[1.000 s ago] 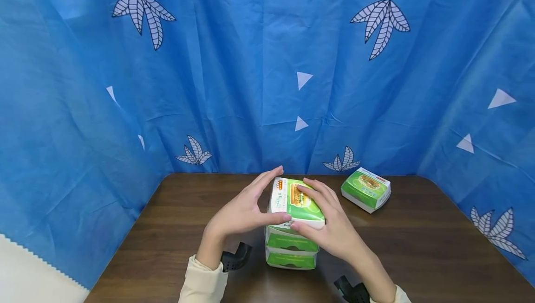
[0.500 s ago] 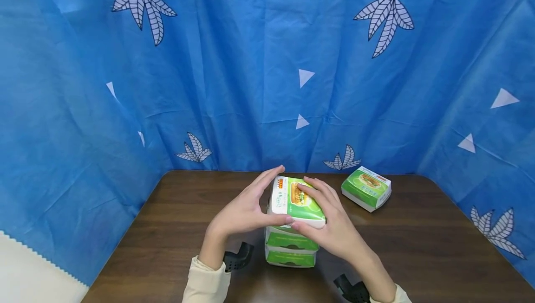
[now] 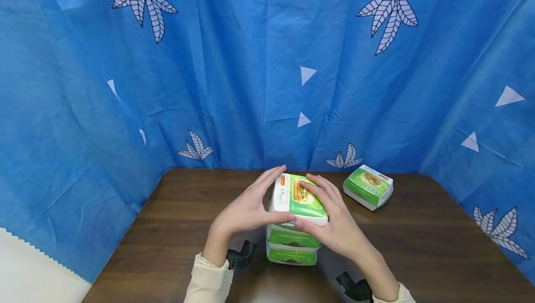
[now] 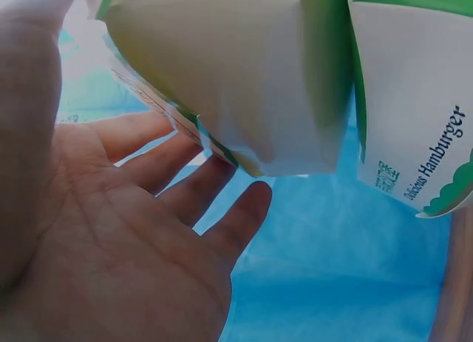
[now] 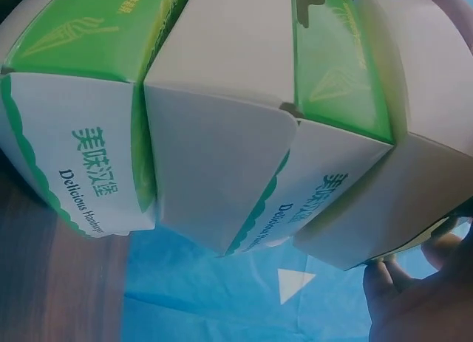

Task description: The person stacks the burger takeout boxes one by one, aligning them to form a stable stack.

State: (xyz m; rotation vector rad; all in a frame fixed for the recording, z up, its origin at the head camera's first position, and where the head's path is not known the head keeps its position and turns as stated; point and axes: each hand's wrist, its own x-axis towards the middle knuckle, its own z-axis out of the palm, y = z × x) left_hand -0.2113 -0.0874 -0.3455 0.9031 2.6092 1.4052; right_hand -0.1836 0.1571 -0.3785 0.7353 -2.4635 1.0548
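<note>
Three green-and-white paper hamburger boxes are stacked one on another, and the top hamburger box carries a burger picture on its lid. My left hand holds its left side, thumb along the front edge and fingers reaching to the back. On the right, my right hand grips the same box, its thumb near the front edge and fingertips over the lid. Below it, the middle box and the bottom box show their green fronts. In the right wrist view the bottom box rests on the wood.
Another hamburger box lies turned at an angle at the back right of the dark wooden table. Behind and beside the table hangs a blue curtain with leaf prints. Black straps sit on both wrists.
The head view has tilted slightly upward. Both hands stay on the top hamburger box, and the stack keeps its place.
</note>
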